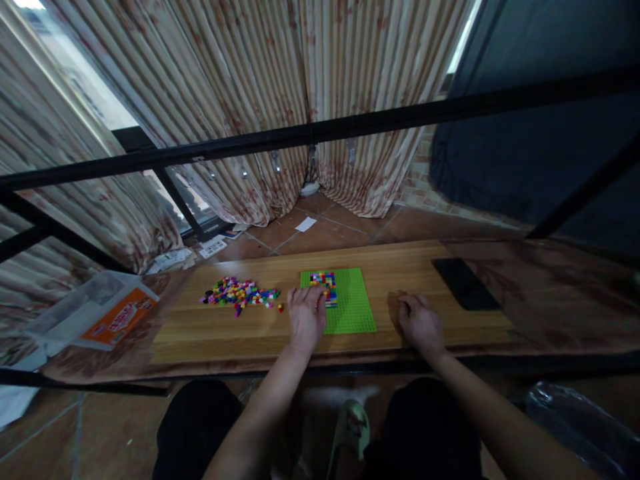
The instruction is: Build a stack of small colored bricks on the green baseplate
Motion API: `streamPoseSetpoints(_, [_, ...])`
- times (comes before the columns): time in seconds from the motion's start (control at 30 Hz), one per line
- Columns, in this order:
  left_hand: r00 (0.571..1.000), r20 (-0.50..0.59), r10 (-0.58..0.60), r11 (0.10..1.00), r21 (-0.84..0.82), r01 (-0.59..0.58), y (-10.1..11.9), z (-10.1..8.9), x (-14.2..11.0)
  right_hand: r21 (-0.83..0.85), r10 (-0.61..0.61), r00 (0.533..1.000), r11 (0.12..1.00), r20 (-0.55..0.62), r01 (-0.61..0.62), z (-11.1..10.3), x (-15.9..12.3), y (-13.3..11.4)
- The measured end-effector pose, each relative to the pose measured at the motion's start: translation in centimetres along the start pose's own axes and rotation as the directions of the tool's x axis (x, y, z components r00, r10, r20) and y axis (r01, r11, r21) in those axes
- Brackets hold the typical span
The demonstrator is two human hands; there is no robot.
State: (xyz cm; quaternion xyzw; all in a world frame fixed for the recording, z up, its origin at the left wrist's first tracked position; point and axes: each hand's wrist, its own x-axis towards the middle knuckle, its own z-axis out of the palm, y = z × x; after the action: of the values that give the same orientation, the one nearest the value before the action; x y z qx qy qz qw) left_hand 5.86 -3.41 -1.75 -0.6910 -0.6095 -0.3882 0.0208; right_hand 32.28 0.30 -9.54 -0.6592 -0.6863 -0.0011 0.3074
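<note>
A bright green studded baseplate (pixel 354 293) lies on the wooden board. Small bricks (pixel 330 279) in many colours are fixed side by side on its upper left part. My left hand (pixel 306 317) is over the plate's left side, fingers bent down at the lower edge of these bricks. Its fingertips look pinched together; whatever they may hold is too small to make out. To the right of the plate my right hand (pixel 419 320) rests on the board, fingers curled in, with no object showing in them. Left of the plate is a pile of loose coloured bricks (pixel 240 293).
A black phone (pixel 466 284) lies at the board's right end. A clear plastic box (pixel 95 313) with an orange label stands left of the wooden board (pixel 210 337). A dark metal bar (pixel 280 139) crosses beyond it, before striped curtains (pixel 240 73).
</note>
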Motion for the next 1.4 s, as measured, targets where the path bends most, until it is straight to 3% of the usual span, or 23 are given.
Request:
streamPoseSetpoints(0.3, [0.998,-0.025,0.057,0.993,0.103,-0.054,-0.1,0.9,-0.1,0.002,0.026,0.999,1.000,0.026,-0.026,-0.1,0.0,-0.2])
streamPoseSetpoints(0.63, [0.995,-0.097,0.002,1.000,-0.004,-0.002,0.0,1.5,-0.4,0.009,0.034,0.999,0.999,0.034,-0.034,-0.1,0.1,-0.2])
streamPoseSetpoints(1.13, [0.968,-0.123,-0.220,0.953,-0.237,0.186,-0.6,2.4,-0.5,0.018,0.026,0.999,0.999,0.019,-0.027,-0.2,0.1,-0.2])
streamPoseSetpoints(1.4, [0.920,-0.108,-0.376,0.860,-0.410,0.303,-0.8,3.1,0.3,0.007,0.015,1.000,1.000,0.014,-0.015,-0.1,0.0,-0.1])
